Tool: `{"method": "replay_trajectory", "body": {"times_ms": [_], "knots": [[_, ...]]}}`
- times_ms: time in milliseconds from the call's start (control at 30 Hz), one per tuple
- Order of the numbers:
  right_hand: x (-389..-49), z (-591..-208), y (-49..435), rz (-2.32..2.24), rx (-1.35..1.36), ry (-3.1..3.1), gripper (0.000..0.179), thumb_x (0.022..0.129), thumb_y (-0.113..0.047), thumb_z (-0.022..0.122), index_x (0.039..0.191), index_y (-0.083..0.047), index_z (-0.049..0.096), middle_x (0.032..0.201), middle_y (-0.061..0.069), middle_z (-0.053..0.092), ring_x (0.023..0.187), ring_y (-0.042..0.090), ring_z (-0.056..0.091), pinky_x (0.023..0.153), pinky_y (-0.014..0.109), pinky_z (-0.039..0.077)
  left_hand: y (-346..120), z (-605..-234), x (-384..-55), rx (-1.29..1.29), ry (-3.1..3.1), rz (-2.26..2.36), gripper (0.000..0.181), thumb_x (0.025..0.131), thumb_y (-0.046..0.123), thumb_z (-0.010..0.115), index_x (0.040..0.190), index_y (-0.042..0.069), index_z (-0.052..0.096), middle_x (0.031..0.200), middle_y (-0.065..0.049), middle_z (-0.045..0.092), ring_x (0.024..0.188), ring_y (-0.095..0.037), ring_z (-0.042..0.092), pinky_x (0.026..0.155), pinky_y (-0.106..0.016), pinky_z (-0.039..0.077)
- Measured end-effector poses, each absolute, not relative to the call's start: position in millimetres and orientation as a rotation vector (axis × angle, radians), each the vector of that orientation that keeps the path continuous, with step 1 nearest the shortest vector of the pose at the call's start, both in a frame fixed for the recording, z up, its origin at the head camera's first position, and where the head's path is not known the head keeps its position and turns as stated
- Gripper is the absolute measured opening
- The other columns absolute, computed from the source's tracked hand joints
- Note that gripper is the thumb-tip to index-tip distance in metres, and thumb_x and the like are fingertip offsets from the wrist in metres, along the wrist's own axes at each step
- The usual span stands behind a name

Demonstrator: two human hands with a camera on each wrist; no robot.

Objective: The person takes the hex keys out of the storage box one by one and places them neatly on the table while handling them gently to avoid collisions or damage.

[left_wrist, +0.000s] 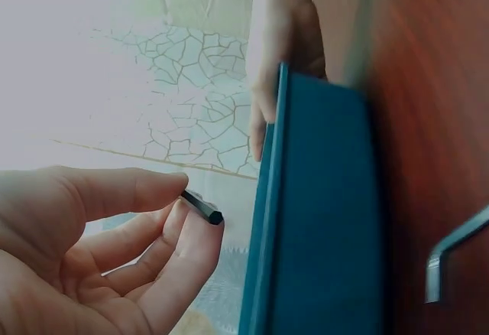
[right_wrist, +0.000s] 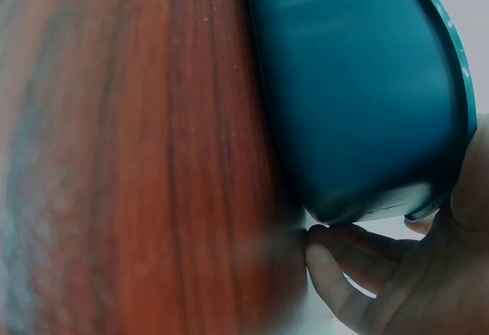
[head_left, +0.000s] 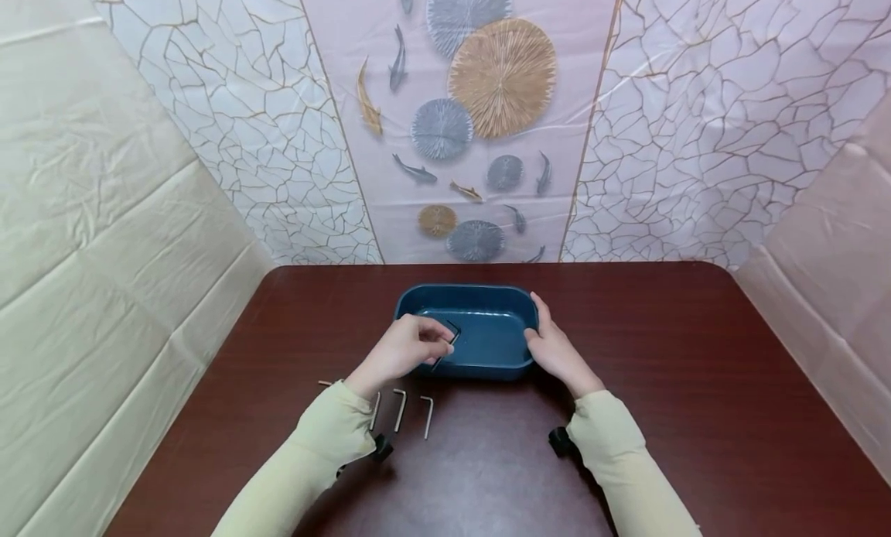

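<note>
Over the left end of a blue rectangular tray (head_left: 490, 371), my left hand (head_left: 411, 342) pinches a black L-shaped hex key (head_left: 445, 353) between thumb and fingers. The left wrist view shows the six-sided end of that hex key (left_wrist: 205, 209) pointing out from the fingertips, apart from the tray wall (left_wrist: 328, 197). At the tray's right end my right hand (head_left: 554, 351) grips the rim, its thumb at the edge. In the right wrist view the fingers (right_wrist: 336, 281) bend round the outside of the tray's end.
Silver hex keys (head_left: 400, 410) lie in a row on the dark red-brown table (head_left: 668, 351), in front of the tray's left side. Another small key end (head_left: 324, 382) shows beside the left sleeve, partly hidden. A patterned cloth wall (head_left: 480, 135) stands behind the table.
</note>
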State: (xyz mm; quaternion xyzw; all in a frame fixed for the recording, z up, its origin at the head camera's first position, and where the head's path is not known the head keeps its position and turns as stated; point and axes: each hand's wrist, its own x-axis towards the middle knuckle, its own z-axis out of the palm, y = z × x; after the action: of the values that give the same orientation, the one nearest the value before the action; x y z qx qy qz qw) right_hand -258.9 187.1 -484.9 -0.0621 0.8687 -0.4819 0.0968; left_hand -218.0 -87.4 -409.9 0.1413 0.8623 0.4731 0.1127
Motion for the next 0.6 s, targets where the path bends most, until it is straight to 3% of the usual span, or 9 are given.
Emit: {"method": "replay_trajectory", "body": {"times_ms": [67, 200, 433, 600], "knots": [[-259.6, -483.7, 187.4, -1.426, -0.186, 2.579, 0.069, 0.107, -0.016, 0.034, 0.162, -0.023, -0.008, 0.165, 0.026, 0.01, 0.132, 0.04, 0.039, 0.097, 0.054, 0.037, -89.8, -414.4, -208.5, 0.412, 2.535, 1.411, 0.017, 0.091, 0.009, 0.073, 0.105, 0.0, 0.075, 0.083, -0.01, 0.073, 0.068, -0.013, 0.065, 0.064, -0.028, 0.056], [-259.7, -482.7, 187.9, -1.418, -0.18, 2.578, 0.069, 0.107, -0.016, 0.034, 0.162, -0.023, -0.008, 0.165, 0.025, 0.01, 0.124, 0.039, 0.043, 0.093, 0.051, 0.037, -90.7, -425.5, -186.1, 0.437, 2.555, 1.413, 0.016, 0.09, 0.007, 0.072, 0.104, -0.001, 0.074, 0.081, -0.003, 0.072, 0.066, -0.012, 0.063, 0.058, -0.025, 0.051], [-258.9, -480.6, 189.1, -1.439, -0.159, 2.572, 0.069, 0.107, -0.016, 0.033, 0.162, -0.023, -0.009, 0.166, 0.024, 0.007, 0.144, 0.041, 0.027, 0.109, 0.059, 0.031, -83.0, -437.6, -159.5, 0.529, 2.656, 1.305, 0.015, 0.089, 0.008, 0.073, 0.102, 0.001, 0.075, 0.08, 0.004, 0.07, 0.069, -0.004, 0.062, 0.064, -0.022, 0.052], [-256.6, -482.9, 187.5, -1.434, -0.157, 2.553, 0.069, 0.108, -0.017, 0.033, 0.162, -0.025, -0.01, 0.166, 0.023, 0.006, 0.143, 0.04, 0.028, 0.106, 0.057, 0.032, -77.1, -451.6, -147.1, 0.556, 2.68, 1.238, 0.012, 0.087, 0.006, 0.074, 0.099, 0.004, 0.075, 0.075, 0.007, 0.069, 0.063, 0.0, 0.059, 0.061, -0.022, 0.05]]}}
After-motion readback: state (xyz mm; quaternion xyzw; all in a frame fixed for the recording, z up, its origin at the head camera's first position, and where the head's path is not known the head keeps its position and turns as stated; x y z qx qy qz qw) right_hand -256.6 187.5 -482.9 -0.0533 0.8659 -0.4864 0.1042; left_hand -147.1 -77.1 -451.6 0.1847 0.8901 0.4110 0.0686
